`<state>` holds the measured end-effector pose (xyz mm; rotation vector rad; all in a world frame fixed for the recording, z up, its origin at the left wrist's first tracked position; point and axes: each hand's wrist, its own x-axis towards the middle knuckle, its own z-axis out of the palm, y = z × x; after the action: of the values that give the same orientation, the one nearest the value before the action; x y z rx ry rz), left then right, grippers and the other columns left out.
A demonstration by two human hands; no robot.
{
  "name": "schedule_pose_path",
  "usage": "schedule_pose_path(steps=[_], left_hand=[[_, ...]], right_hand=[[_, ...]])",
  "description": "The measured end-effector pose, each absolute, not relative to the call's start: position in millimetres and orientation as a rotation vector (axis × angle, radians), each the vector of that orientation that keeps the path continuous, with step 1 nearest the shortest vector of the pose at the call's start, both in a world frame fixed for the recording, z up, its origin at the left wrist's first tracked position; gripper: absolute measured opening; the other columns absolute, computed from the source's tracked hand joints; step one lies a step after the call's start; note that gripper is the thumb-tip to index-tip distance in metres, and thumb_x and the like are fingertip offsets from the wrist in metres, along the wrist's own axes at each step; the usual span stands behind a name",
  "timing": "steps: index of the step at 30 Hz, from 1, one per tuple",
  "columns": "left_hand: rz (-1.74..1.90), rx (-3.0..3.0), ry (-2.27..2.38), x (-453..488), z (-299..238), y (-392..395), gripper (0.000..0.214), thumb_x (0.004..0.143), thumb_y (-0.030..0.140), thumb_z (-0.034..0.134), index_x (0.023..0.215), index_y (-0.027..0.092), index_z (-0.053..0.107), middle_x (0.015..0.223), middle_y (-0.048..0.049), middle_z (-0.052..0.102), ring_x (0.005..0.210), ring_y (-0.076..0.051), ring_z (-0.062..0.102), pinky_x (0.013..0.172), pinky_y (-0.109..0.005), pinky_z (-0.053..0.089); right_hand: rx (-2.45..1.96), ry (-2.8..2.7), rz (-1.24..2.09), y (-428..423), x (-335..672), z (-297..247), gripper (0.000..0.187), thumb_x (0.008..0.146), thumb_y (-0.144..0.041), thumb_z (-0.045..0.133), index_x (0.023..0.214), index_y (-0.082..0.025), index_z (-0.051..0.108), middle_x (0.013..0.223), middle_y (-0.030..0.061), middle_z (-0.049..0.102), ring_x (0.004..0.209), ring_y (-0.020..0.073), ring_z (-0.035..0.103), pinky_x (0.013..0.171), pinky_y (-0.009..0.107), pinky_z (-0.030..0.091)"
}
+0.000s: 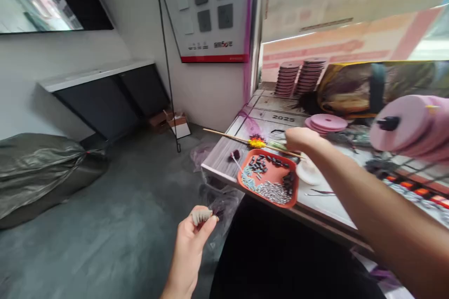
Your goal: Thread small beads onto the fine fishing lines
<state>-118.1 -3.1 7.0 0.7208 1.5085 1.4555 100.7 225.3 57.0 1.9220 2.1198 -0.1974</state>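
My left hand is held out over the floor, in front of the table edge. Its thumb and index finger are pinched together, with a grey-beige wrap around the finger. A small dark purple bit shows at the fingertips, too blurred to name. Over the table, my right hand is curled closed, its fingertips mostly hidden. Just below it is a white round dish. To its left, an orange tray holds black pieces, pale blue tubes and silvery pieces. A thin wooden stick crosses behind the tray.
A red and yellow tuft lies by the stick. Tweezers lie right of the tray. Pink discs, stacked spools and large pink spools stand at the back and right. A covered bundle is on the floor.
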Motion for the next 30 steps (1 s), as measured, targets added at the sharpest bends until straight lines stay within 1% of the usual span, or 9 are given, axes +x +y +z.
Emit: schedule_pose_path(steps=[2, 6, 9, 13, 21, 24, 27, 28, 30], left_hand=[[1.447, 0.712, 1.518, -123, 4, -7, 0.022, 0.062, 0.03, 0.074, 0.061, 0.016, 0.057, 0.059, 0.0045, 0.041, 0.058, -0.01, 0.035, 0.055, -0.019, 0.033], [1.421, 0.709, 1.49, -129, -4, -12, 0.022, 0.065, 0.03, 0.071, 0.06, 0.016, 0.054, 0.059, 0.0045, 0.038, 0.059, -0.01, 0.033, 0.056, -0.02, 0.031], [1.415, 0.714, 1.494, -130, -6, -13, 0.023, 0.066, 0.029, 0.07, 0.058, 0.016, 0.053, 0.058, 0.0049, 0.036, 0.058, -0.01, 0.031, 0.055, -0.02, 0.03], [1.42, 0.711, 1.502, -130, -4, -13, 0.022, 0.066, 0.028, 0.07, 0.058, 0.016, 0.053, 0.06, 0.0045, 0.037, 0.059, -0.01, 0.031, 0.056, -0.021, 0.03], [1.399, 0.725, 1.495, -130, -4, -14, 0.023, 0.067, 0.028, 0.068, 0.059, 0.016, 0.051, 0.061, 0.0041, 0.038, 0.062, -0.011, 0.032, 0.06, -0.021, 0.03], [1.39, 0.71, 1.458, -129, -2, -15, 0.024, 0.068, 0.028, 0.068, 0.058, 0.016, 0.05, 0.059, 0.0045, 0.037, 0.06, -0.011, 0.031, 0.059, -0.021, 0.03], [1.378, 0.698, 1.435, -130, -2, -15, 0.024, 0.068, 0.028, 0.068, 0.058, 0.016, 0.049, 0.058, 0.005, 0.036, 0.06, -0.01, 0.03, 0.059, -0.021, 0.029], [1.37, 0.695, 1.432, -131, -3, -15, 0.025, 0.069, 0.028, 0.068, 0.058, 0.017, 0.048, 0.058, 0.005, 0.036, 0.06, -0.01, 0.03, 0.059, -0.021, 0.029], [1.342, 0.695, 1.425, -132, -4, -15, 0.025, 0.069, 0.029, 0.067, 0.058, 0.017, 0.048, 0.059, 0.005, 0.036, 0.06, -0.01, 0.03, 0.059, -0.021, 0.029]], right_hand=[[1.87, 2.131, -0.139, 223, 104, 55, 0.025, 0.087, -0.027, 0.057, 0.106, -0.01, 0.057, 0.107, 0.0104, 0.058, 0.093, 0.0191, 0.059, 0.078, 0.034, 0.049], [1.779, 2.169, -0.089, 225, 106, 43, 0.023, 0.089, -0.029, 0.053, 0.106, -0.014, 0.056, 0.107, 0.0079, 0.059, 0.093, 0.0182, 0.059, 0.078, 0.035, 0.049], [1.77, 2.159, -0.076, 234, 104, 32, 0.026, 0.089, -0.03, 0.052, 0.109, -0.014, 0.055, 0.108, 0.0082, 0.058, 0.092, 0.0182, 0.059, 0.077, 0.035, 0.05], [1.73, 2.138, -0.079, 244, 103, 28, 0.025, 0.088, -0.027, 0.054, 0.11, -0.015, 0.055, 0.107, 0.0071, 0.058, 0.09, 0.0176, 0.06, 0.075, 0.034, 0.05], [1.623, 2.212, 0.029, 232, 100, 37, 0.023, 0.089, -0.027, 0.052, 0.109, -0.015, 0.055, 0.11, 0.0066, 0.056, 0.093, 0.0185, 0.058, 0.077, 0.037, 0.05], [1.627, 2.236, 0.019, 228, 102, 42, 0.016, 0.088, -0.023, 0.053, 0.101, -0.013, 0.057, 0.099, 0.0062, 0.06, 0.085, 0.0171, 0.059, 0.072, 0.033, 0.049], [1.693, 2.289, 0.033, 216, 109, 59, 0.013, 0.087, -0.013, 0.048, 0.098, -0.01, 0.055, 0.089, 0.0137, 0.062, 0.078, 0.0199, 0.059, 0.06, 0.029, 0.041], [1.734, 2.319, 0.041, 207, 112, 66, 0.013, 0.088, -0.013, 0.046, 0.098, -0.01, 0.053, 0.086, 0.0156, 0.062, 0.076, 0.0209, 0.059, 0.057, 0.029, 0.038], [1.797, 2.405, 0.04, 182, 115, 77, 0.01, 0.086, -0.02, 0.05, 0.093, -0.013, 0.051, 0.076, 0.0126, 0.061, 0.067, 0.0199, 0.056, 0.054, 0.029, 0.034]])
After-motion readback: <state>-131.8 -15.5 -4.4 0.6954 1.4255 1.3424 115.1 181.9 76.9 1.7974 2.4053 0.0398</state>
